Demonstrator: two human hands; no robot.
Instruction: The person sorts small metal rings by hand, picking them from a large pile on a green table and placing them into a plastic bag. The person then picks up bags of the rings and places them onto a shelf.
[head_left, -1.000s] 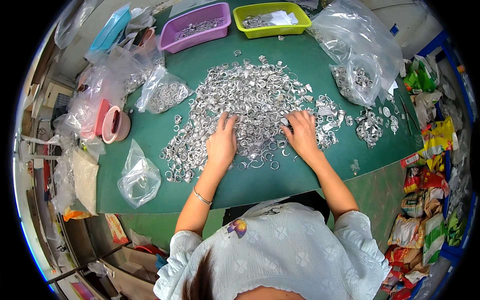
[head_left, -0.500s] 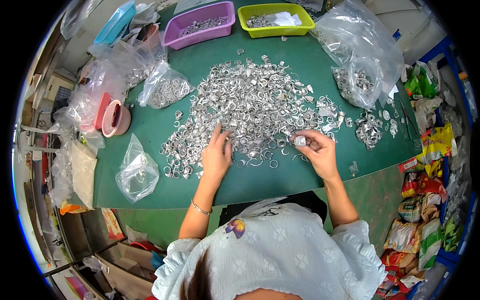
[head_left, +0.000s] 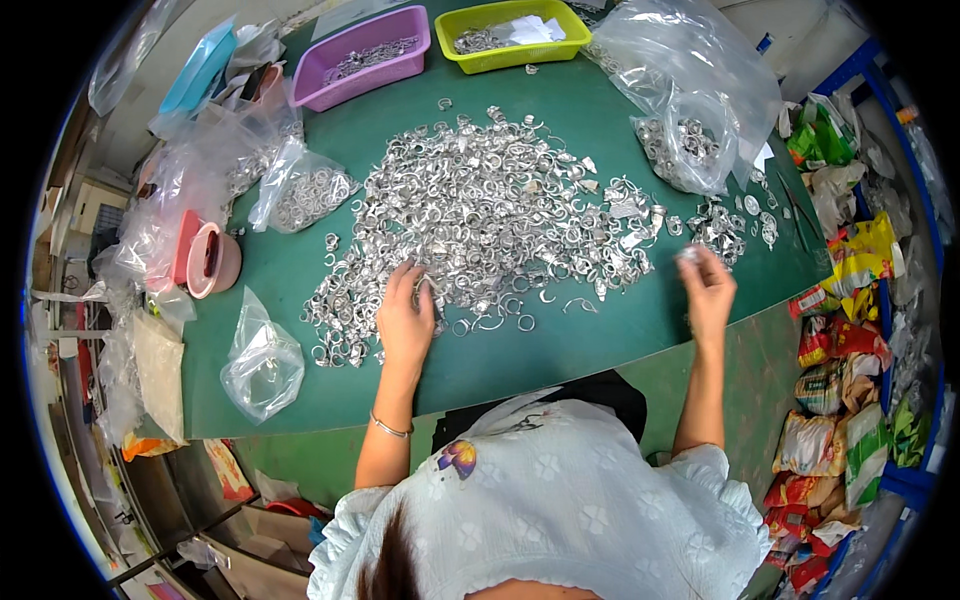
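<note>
At the near edge of the big pile of silver rings [head_left: 490, 215], the left hand [head_left: 405, 320] lies flat, fingers spread among loose pieces, gripping nothing. The right hand [head_left: 708, 290], out at three o'clock from the heap, has its fingertips pinched on one small silver piece [head_left: 688, 256]. That pinch looks slight, so the piece could drop back among the rest; the left palm could also push rings toward the table's near edge at six o'clock. A green table [head_left: 600, 330] carries everything: purple tray [head_left: 368, 55] at eleven o'clock, yellow-green tray [head_left: 505, 35] at twelve, clear bags [head_left: 262, 360] around, snack packets [head_left: 850, 400] to the right.
</note>
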